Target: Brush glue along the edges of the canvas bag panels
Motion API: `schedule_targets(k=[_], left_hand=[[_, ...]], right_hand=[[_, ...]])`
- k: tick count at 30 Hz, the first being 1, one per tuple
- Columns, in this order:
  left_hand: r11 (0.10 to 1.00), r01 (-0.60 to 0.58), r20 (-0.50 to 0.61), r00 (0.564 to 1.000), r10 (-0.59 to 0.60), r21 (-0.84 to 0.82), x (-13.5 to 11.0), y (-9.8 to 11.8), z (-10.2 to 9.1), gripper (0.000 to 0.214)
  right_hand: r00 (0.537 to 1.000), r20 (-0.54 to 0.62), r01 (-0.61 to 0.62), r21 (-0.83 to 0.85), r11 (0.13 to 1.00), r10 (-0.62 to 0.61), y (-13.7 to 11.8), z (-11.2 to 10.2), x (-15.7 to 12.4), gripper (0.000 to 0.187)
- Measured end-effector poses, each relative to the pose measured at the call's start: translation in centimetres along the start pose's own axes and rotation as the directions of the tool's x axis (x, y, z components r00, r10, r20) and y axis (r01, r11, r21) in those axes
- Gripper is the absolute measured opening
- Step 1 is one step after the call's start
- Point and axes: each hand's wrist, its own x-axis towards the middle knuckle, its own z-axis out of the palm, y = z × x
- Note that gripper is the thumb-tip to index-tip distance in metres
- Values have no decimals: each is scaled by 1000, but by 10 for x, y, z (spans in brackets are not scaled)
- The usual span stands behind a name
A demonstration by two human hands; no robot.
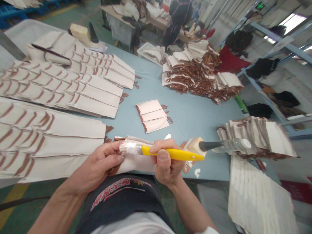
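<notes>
In my right hand (168, 161) is a paintbrush (175, 154) with a yellow handle, gripped by fingers and thumb. Its bristles, coated in white, point left and lie over a pale fabric piece (136, 164) with brown edges at the table's front. My left hand (99, 165) pinches the left end of that piece, close to the bristle tip. Just beyond it a stitched cream panel (152, 116) with brown trim lies flat. To the right of my right hand stands a pale container (193, 146) with a dark, blurred neck.
Overlapping rows of cream panels (73, 136) cover the table's left side. Bundled brown-and-cream pieces (195, 71) are heaped at the far right, with another bundle (258, 136) nearer. White scraps (197, 172) dot the blue tabletop (200, 113). A person (179, 19) stands beyond, beside another table.
</notes>
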Motion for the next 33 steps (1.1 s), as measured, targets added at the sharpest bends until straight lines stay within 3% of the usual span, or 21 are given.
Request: schedule_targets(k=[5, 9, 14, 17, 23, 26, 29, 33], left_hand=[[987, 56, 14, 998, -55, -149, 1, 1, 6, 45], [979, 62, -32, 997, -69, -196, 2, 0, 8, 44], [979, 72, -75, 993, -88, -190, 2, -1, 7, 47], [982, 66, -111, 990, -87, -176, 0, 1, 5, 45], [987, 40, -117, 991, -59, -158, -2, 7, 4, 39], [997, 17, -145, 989, -27, -70, -2, 5, 1, 34], [989, -79, -177, 979, 101, 127, -3, 2, 0, 24], [835, -218, -196, 913, 357, 506, -4, -3, 5, 15]], right_hand=[[985, -91, 147, -13, 989, -147, 9, 1, 3, 22], [966, -117, 223, -63, 973, -230, 7, 1, 6, 25], [946, -4, 321, -103, 941, -323, 4, -5, 11, 22], [947, 9, 321, -124, 939, -322, -1, -16, 8, 19], [945, -175, 258, -116, 959, -276, -11, -25, -3, 21], [954, -187, 211, -140, 968, -235, -12, -21, -2, 24], [963, -226, 130, -86, 988, -146, -15, -20, -1, 27], [974, -227, -11, -8, 1000, 9, -25, -23, -1, 27]])
